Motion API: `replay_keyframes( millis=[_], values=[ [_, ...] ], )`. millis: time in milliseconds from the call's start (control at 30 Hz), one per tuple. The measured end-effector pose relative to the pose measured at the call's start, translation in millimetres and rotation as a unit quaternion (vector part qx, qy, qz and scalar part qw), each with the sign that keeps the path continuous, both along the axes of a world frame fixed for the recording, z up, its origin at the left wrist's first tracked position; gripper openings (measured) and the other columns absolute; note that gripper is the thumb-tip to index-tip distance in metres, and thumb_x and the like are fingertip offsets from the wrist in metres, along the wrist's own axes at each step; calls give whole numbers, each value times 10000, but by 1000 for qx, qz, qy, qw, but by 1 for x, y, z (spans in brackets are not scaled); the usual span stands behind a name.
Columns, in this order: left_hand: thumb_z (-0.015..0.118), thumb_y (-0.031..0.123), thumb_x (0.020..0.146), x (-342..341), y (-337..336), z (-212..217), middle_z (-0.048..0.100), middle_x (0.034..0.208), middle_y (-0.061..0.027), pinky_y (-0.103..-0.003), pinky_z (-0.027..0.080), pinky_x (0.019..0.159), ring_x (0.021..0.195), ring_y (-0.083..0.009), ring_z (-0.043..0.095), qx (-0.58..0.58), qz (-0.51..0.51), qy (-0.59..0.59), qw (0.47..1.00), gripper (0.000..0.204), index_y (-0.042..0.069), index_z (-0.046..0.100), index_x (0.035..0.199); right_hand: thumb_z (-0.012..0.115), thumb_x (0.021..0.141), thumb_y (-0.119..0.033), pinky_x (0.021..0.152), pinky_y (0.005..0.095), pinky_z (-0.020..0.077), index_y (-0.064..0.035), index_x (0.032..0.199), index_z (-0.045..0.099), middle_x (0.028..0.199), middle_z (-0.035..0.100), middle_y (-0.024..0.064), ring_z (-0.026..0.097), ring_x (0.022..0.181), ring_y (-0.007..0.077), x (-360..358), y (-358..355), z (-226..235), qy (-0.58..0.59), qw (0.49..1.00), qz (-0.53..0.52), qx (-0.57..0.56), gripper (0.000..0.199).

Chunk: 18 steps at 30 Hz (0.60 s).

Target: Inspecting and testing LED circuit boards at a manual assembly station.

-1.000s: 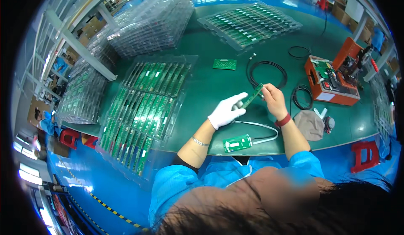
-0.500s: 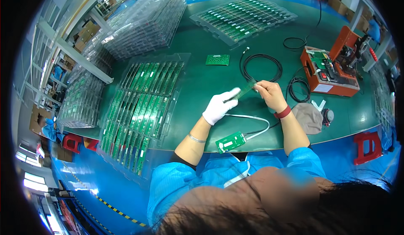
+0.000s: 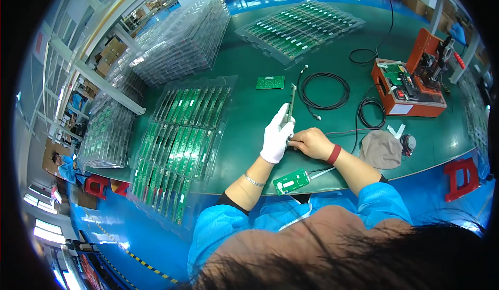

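Work seems unfinished: the white-gloved left hand [image 3: 276, 138] clamps a narrow green circuit board [image 3: 292, 102] above the green tabletop [image 3: 248, 114], the bare right hand [image 3: 313, 144] near its lower end, grip and any connection hidden.

PCB [image 3: 292, 102] in L hand [image 3: 274, 140], betw. tray [image 3: 232, 83] & cable coil [image 3: 348, 92].

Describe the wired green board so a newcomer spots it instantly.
Start at the big green table and come to its near edge. There, nearer the body than the right hand, lies a green circuit board with a white patch on it. Unlike the loose green board farther up the table, it has a pale cable at its right end.
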State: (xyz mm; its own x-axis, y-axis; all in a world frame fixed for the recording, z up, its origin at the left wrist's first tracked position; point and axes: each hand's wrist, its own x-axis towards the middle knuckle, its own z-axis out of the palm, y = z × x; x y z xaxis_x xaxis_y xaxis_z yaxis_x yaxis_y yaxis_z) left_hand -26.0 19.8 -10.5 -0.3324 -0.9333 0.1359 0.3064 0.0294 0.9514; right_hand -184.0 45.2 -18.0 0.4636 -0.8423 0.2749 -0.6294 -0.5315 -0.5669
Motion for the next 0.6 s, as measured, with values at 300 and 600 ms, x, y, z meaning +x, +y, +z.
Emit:
replay_keyframes(
  millis=[300, 600],
  values=[
    [515, 32, 910, -2, 0, -2, 567, 1017, -72, -191, 398, 584, 655, -84, 444, 62, 19, 97, 993, 577, 21, 347, 1463, 580, 903, -209, 645, 382, 486, -50, 811, 688, 803, 693, 90, 627, 681, 312, -1, -2, 6, 8, 999, 43, 19, 214],
    [588, 133, 892, 16, -22, 4, 644, 1054, -67, -319, 459, 747, 799, -204, 547, -299, -53, -296, 906, 448, 10, 549, 1321, 604, 868, -125, 598, 380, 462, -5, 803, 677, 781, 684, 133, 587, 615, 331, -7, -3, -7, -22, 998, 22, -60, 155]
  ],
)
